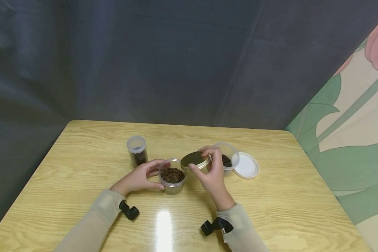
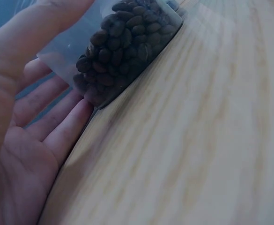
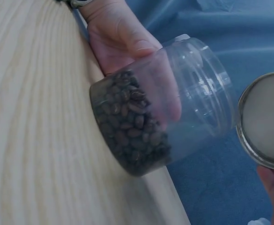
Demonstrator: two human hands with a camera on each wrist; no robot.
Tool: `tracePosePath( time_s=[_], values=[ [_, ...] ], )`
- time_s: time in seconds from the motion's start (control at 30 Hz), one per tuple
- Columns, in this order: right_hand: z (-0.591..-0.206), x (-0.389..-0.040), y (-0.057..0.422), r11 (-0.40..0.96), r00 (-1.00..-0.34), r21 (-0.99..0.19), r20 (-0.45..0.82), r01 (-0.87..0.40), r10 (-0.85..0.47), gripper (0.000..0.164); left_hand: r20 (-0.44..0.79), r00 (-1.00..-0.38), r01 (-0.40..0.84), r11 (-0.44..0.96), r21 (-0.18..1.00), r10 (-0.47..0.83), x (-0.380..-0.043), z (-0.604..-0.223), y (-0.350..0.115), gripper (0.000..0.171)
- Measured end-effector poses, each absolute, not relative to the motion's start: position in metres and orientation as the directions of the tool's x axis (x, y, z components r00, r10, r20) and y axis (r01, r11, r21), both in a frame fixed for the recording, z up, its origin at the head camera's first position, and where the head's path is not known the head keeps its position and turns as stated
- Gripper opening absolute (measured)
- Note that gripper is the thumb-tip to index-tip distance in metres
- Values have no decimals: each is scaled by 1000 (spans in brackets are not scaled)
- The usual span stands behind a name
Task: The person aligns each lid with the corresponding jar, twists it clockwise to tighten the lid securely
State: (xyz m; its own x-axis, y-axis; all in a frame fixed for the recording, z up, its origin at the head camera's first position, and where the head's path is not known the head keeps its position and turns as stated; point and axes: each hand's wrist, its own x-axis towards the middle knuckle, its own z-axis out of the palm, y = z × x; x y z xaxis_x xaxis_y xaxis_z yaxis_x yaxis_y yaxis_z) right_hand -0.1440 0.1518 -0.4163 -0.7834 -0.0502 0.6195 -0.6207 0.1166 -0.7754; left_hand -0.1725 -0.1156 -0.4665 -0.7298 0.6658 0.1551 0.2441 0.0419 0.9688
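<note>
A clear round jar (image 1: 173,189), part filled with coffee beans (image 1: 172,175), stands uncapped on the table. My left hand (image 1: 141,177) holds it from the left, thumb on the near side and fingers round the far side. In the left wrist view the beans (image 2: 122,51) show through the jar wall. My right hand (image 1: 213,175) pinches a gold lid (image 1: 193,159) by its edge, tilted, just right of the jar's mouth. From the right wrist, the lid's pale underside (image 3: 268,117) faces the camera, close to the jar's threaded rim (image 3: 207,84).
Behind my left hand stands a taller clear jar (image 1: 138,154) of dark beans with a translucent cap. Beyond my right hand is a clear tub (image 1: 231,154) with beans, partly hidden by that hand. A white lid (image 1: 249,166) lies beside the tub on the wooden table (image 1: 286,196).
</note>
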Motion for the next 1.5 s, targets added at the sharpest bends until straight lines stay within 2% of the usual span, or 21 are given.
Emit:
tracePosePath(
  time_s=[0.33, 0.73, 0.87, 1.13, 1.5],
  values=[
    [-425, -145, 151, 102, -727, -720, 673, -686, -138, 63, 150, -728, 233, 35, 972, 669, -173, -467, -116, 81],
    [-429, -139, 146, 116, -750, -750, 612, -651, -252, 46, 114, -739, 219, 76, 973, 664, -174, -466, -116, 82],
    [-430, -138, 143, 125, -755, -757, 593, -642, -280, 47, 117, -744, 213, 67, 975, 658, -174, -466, -115, 81],
    [-434, -139, 138, 181, -714, -701, 617, -690, -332, 48, 104, -754, 202, 79, 976, 648, -174, -466, -115, 79],
    [-437, -139, 135, 251, -717, -680, 589, -689, -374, 49, 104, -748, 203, 78, 976, 655, -175, -467, -116, 79]
  ],
)
